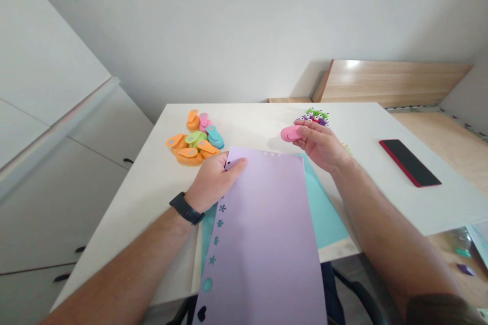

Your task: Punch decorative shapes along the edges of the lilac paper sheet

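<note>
The left hand (213, 180) grips the top edge of a lilac paper sheet (263, 244) near its corner, with the thumb (237, 164) lying across the front and the fingers curled out of sight behind the sheet. The right hand (318, 144) is raised just above the table and clenches a pink craft punch (290, 133), its fingers (310, 134) wrapped closely around the body of the tool, which pokes out on the thumb side. The two hands are well apart.

The lilac sheet runs from the left hand toward the person, over the table's near edge. A column of punched shapes (215, 246), including a star and a heart, runs down its left side, and small holes dot its top edge. A teal paper sheet (324, 218) lies beneath it.

Orange, green, pink and blue craft punches (196, 139) sit in a heap on the white table (366, 198), beyond the left hand. A small cluster of green, purple and red punches (314, 118) sits just past the right hand. A black phone in a red case (409, 162) lies off to the right. A black watch (186, 208) circles the left wrist.
</note>
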Tool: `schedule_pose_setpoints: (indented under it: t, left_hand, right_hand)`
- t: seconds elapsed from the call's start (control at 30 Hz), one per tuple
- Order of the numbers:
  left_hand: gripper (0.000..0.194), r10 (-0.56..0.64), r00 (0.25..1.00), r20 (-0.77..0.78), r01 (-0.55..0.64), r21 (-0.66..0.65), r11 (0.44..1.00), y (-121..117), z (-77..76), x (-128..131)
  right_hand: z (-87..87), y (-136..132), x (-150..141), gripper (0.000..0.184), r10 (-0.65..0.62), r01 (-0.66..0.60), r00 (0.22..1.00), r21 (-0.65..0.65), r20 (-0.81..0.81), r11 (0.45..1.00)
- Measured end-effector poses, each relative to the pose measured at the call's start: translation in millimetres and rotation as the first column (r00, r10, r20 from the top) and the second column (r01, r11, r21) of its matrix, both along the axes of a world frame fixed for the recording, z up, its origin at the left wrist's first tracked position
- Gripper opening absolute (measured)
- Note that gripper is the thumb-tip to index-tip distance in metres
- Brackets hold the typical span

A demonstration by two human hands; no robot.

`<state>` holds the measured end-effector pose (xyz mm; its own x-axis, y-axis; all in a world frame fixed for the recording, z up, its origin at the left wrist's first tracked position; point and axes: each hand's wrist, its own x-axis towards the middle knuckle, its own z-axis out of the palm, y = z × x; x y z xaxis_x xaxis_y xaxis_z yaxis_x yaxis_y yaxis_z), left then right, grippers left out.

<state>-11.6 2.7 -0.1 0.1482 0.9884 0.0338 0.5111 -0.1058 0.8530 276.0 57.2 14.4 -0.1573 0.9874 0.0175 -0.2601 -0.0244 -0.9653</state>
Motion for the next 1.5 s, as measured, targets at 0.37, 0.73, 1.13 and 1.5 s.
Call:
schedule_pose_setpoints:
  t: [0.37,0.73,1.13,1.5]
  left_hand:
    - [0.038,-0.024,0.999,0.04,0.024,-0.014,1.0,-1.9,3.8,2.2]
    - [0.039,-0.03,0.998,0.054,0.031,-0.01,0.999,-1.1,1.4,0.8]
    - [0.037,-0.009,0.997,0.071,0.009,-0.007,1.0,-1.9,2.3,1.2]
    - [0.038,0.002,0.999,0.038,-0.003,0.008,1.0,-3.0,6.2,2.4]
  right_hand:
    - [0.7,-2.5,-5.0,0.029,0.077,-0.077,0.996,0.008,0.036,0.997]
    - [-5.3,-2.9,-5.1,0.032,0.078,-0.077,0.992,-0.016,0.1,0.997]
    - [-8.4,-4.3,-3.7,0.035,0.109,-0.106,0.968,-0.023,0.225,0.994]
    - [-12.7,-5.2,-3.6,0.038,0.065,-0.076,0.916,0.011,0.395,0.997]
